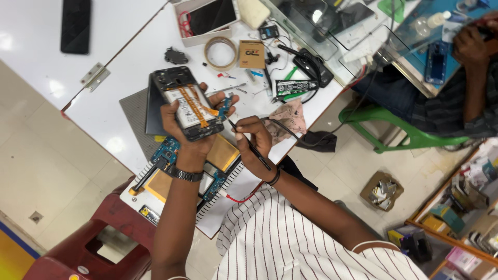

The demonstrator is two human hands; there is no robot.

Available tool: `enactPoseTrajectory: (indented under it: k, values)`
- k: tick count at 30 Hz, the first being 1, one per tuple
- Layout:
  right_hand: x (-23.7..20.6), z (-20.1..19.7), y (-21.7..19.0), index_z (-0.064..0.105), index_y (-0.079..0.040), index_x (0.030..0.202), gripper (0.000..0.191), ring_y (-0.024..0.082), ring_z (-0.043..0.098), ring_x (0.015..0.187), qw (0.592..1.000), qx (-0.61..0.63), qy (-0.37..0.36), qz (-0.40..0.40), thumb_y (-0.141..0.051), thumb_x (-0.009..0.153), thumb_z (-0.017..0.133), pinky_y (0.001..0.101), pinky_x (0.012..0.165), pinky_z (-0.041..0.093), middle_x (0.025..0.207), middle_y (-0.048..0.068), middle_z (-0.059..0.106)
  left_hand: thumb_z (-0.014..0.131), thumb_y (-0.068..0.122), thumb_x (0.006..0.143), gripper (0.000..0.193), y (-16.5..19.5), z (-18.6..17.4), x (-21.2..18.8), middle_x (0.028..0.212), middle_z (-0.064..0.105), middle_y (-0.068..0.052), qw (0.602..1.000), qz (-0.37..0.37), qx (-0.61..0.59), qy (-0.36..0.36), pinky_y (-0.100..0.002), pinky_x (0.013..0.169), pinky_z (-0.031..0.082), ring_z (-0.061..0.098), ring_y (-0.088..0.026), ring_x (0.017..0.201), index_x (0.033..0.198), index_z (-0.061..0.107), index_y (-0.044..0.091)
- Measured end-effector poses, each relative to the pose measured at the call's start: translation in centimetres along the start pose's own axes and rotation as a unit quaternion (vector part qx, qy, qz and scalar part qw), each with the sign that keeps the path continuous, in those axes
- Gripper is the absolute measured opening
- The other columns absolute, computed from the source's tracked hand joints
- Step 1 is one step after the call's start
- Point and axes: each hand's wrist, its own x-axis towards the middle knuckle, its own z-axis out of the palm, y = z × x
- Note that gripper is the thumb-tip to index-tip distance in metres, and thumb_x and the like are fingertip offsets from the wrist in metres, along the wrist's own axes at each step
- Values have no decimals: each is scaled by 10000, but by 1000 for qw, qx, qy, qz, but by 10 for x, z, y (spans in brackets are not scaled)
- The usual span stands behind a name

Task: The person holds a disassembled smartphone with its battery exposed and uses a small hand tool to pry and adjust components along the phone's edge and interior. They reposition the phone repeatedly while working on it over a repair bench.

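The left hand (189, 140) hides the opened phone's (189, 103) lower back and edge.

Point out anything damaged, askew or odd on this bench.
The phone in the left hand has its back off, battery and orange flex cable bared. The right hand holds a thin black tool beside it. Loose circuit boards lie underneath.

- Bright, even light from overhead fills the scene.
- The white worktop (119, 78) is partly washed out, with soft glare patches.
- Reflections streak the glass pane (321, 26) at the far side.
- Shadows are faint and short.
- Edges look slightly soft.
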Motion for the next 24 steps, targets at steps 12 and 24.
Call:
enactPoseTrajectory:
  k: [12,24]
  values:
    - [6,16,-8,518,-23,1129,156,168,608,1001,999,31,10,35,-133,1067,610,328,937,560,1145,122,582,531,485,874,679,6,10,2,1204,657,-356,999,-8,-43,-7,-681,1094,461,559,-621,1239,1355,522,5]
    - [1,10,-1,545,-22,1122,107,151,625,968,1000,31,-1,5,-97,1072,603,302,919,544,1129,114,595,534,515,816,726,4,3,-3,1148,681,-308,999,-2,16,38,-633,1048,510,592,-615,1206,1322,500,-4]
